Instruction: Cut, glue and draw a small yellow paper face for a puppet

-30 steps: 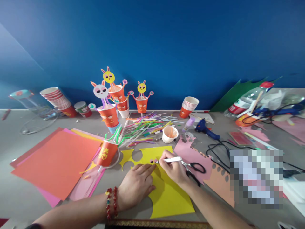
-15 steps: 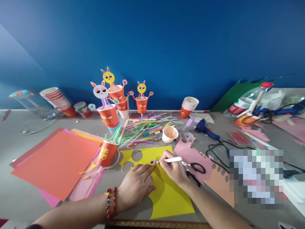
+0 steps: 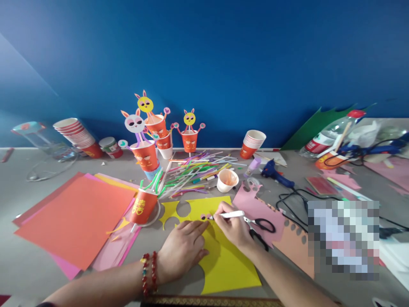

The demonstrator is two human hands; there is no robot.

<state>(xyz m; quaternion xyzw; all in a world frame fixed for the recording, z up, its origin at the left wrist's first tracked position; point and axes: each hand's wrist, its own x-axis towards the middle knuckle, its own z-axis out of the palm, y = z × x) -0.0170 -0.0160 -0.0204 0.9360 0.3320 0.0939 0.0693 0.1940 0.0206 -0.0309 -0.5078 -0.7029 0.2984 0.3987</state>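
A sheet of yellow paper [image 3: 230, 260] with round cut-outs along its left side lies in front of me. My left hand [image 3: 185, 247] rests flat on its left part, fingers stretched forward. Between the fingers of my right hand [image 3: 233, 226] is a white marker [image 3: 234, 214], its tip at two small pink pieces with dark spots [image 3: 203, 217] on the paper. Just right of that hand, black-handled scissors [image 3: 264, 225] lie on pink cut paper [image 3: 247, 202]. A red paper cup [image 3: 144, 207] holding green pipe cleaners lies tilted beyond my left hand.
Orange and pink sheets [image 3: 76, 217] lie at the left. Behind the yellow paper are a heap of pipe cleaners [image 3: 191, 170], a white cup [image 3: 227, 181] and rabbit-faced cups [image 3: 145, 155]. To the right are a blue glue gun [image 3: 277, 175] with a black cable and a tilted bottle [image 3: 332, 134].
Almost nothing differs. Both hands and the marker stay in place, and the view has shifted very slightly.
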